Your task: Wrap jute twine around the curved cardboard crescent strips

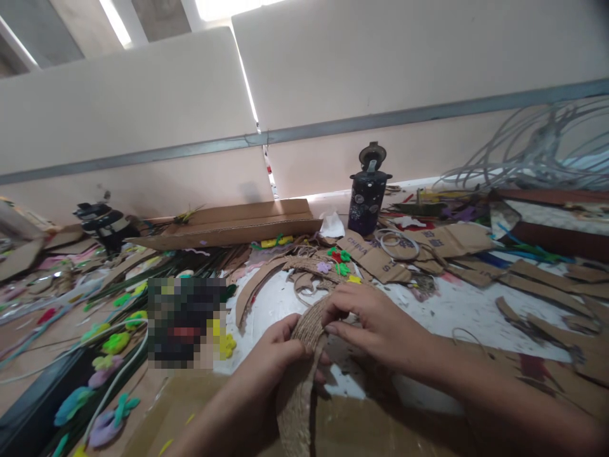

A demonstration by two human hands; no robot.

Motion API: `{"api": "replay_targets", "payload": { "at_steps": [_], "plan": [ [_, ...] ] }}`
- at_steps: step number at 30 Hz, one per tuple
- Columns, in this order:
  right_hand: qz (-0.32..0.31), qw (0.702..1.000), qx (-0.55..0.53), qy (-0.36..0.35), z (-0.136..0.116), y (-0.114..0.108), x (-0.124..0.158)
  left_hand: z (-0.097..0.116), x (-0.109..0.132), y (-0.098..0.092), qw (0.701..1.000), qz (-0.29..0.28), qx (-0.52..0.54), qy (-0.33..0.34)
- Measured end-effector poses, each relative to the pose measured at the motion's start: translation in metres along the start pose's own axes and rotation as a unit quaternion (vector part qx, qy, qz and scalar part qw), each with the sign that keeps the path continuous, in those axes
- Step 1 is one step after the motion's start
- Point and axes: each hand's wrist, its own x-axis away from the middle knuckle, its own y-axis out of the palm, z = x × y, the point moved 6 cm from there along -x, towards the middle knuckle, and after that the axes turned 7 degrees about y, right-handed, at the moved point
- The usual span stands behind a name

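Observation:
A curved band wrapped in brown twine (pixel 295 400) rises from the bottom of the head view and bends away from me. My left hand (pixel 280 346) grips it from the left, thumb on top and fingertips showing beneath its right edge. Fingers of my right hand (pixel 354 324) are pinched at the band's upper right edge; whether a loose strand lies between them is hidden. Just beyond the hands, small fuzzy flowers in purple (pixel 323 267), yellow (pixel 354 279) and green and red (pixel 339 255) lie by the far part of the twine-covered curve.
A dark bottle with its lid up (pixel 366 203) stands near the wall. Cut cardboard pieces (pixel 457 241) and a long cardboard trough (pixel 228 231) cover the back. Fuzzy flowers (pixel 115 343) and a dark box (pixel 42 387) lie left. Coiled white wire (pixel 537 146) is at far right.

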Motion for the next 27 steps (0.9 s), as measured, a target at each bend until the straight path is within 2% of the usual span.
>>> {"api": "replay_targets", "payload": {
  "at_steps": [11, 18, 23, 27],
  "plan": [
    [-0.004, 1.0, -0.019, 0.017, -0.0009, 0.0019, -0.0007, 0.0004, 0.0011, 0.0022, 1.0, 0.009, -0.016, -0.015],
    [-0.001, 0.999, -0.022, 0.024, -0.0029, 0.0029, -0.0001, -0.0028, 0.0005, -0.0027, 0.999, 0.01, -0.038, -0.005],
    [-0.023, 0.997, -0.047, 0.05, -0.0034, 0.0033, 0.0, -0.007, -0.0024, -0.0031, 1.0, -0.006, -0.022, -0.008],
    [-0.004, 0.999, -0.015, 0.037, -0.0079, 0.0028, 0.0024, -0.0076, -0.0029, -0.0006, 1.0, -0.019, -0.018, 0.011]
  ]
}}
